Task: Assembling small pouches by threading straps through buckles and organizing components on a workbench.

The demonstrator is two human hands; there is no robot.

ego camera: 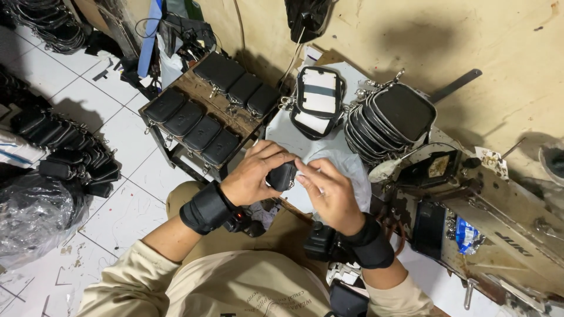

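Both my hands meet in front of me around one small black zip pouch [282,176]. My left hand [254,174] grips it from the left, fingers curled over its top. My right hand [329,191] presses against its right side, also touching a crumpled white plastic bag [350,169] behind it. Each wrist carries a black band with a small device attached. A leaning stack of finished black pouches [388,120] with metal zips stands just beyond my right hand.
A low wooden stand [198,98] at left holds two rows of black pouches. An open pouch with white padding [319,100] lies ahead. A worn sewing machine [470,211] sits at right. More black pouches [70,155] and a clear plastic bag [35,214] lie on the tiled floor.
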